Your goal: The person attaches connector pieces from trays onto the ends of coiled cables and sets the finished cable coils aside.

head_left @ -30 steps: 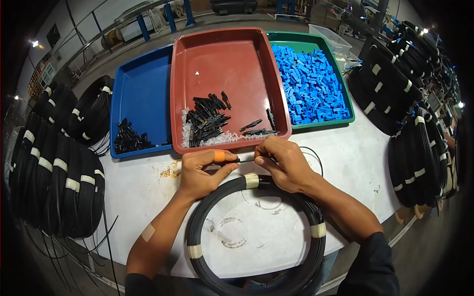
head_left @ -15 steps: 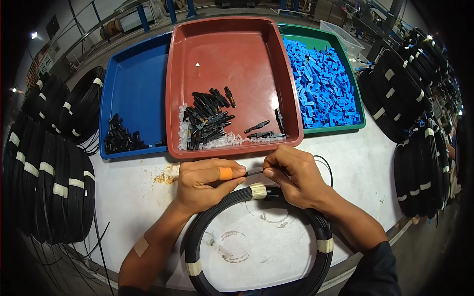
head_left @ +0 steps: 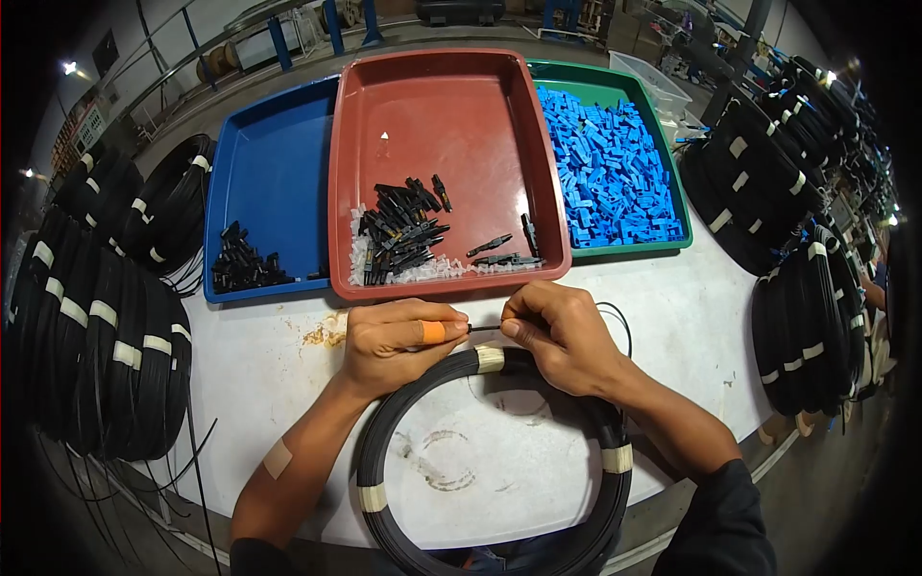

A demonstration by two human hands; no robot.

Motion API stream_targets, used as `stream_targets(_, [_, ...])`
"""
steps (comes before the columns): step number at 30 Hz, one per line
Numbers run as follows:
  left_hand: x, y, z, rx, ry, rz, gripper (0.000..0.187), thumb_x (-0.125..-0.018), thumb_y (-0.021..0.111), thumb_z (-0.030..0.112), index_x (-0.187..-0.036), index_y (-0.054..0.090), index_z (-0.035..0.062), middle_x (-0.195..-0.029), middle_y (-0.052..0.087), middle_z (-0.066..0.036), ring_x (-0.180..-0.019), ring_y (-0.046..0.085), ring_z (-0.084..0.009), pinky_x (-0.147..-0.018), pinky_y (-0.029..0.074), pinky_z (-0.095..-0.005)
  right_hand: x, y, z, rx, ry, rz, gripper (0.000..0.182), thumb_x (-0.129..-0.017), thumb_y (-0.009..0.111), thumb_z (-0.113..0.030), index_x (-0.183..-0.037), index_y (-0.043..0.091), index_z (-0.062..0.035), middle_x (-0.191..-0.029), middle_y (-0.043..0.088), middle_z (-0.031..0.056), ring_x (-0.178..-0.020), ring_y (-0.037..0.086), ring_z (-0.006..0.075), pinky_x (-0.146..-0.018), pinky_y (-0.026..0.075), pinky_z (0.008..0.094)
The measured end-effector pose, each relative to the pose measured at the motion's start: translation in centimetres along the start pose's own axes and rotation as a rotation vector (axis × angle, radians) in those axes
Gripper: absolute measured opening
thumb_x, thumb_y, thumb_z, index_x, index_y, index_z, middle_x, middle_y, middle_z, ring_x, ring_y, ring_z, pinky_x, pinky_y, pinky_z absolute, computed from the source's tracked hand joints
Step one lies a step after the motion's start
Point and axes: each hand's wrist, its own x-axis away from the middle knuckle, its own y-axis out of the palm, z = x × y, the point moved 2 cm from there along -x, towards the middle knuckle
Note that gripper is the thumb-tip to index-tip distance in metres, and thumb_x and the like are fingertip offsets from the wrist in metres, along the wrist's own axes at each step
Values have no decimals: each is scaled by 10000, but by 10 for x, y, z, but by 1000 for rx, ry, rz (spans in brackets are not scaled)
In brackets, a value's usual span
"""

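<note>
Cable end [head_left: 485,327] (pinched) between both hands

No readable text, label, brand or number that I can make out, trays [head_left: 451,96] unmarked, white bands on the cable coil [head_left: 490,359] blank as far as I see

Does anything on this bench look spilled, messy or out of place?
Yes: a tan crumbly smear lies on the white table beside the left hand, and faint ring stains show inside the cable coil.
</note>
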Motion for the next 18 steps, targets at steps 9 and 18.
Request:
stream_targets(9, [-3,-6,19,8,-23,-50,156,-718,848,-40,-857,784,-12,-891,769,-129,-755,751,-197,-670,613,-281,13,3,0,77,-268,82,75,-864,693,-82,-901,653,-31,-814,620,113,-649,620,314,-577,472,410])
stream_targets(18, [-9,-6,42,19,-21,-85,246,-715,862,5,-948,784,5,-948,776,-135,-828,763,-211,-747,611,-289,21,2,-13,217,-492,179,173,-782,739,-26,-925,647,-58,-779,574,67,-591,598,251,-496,456,372])
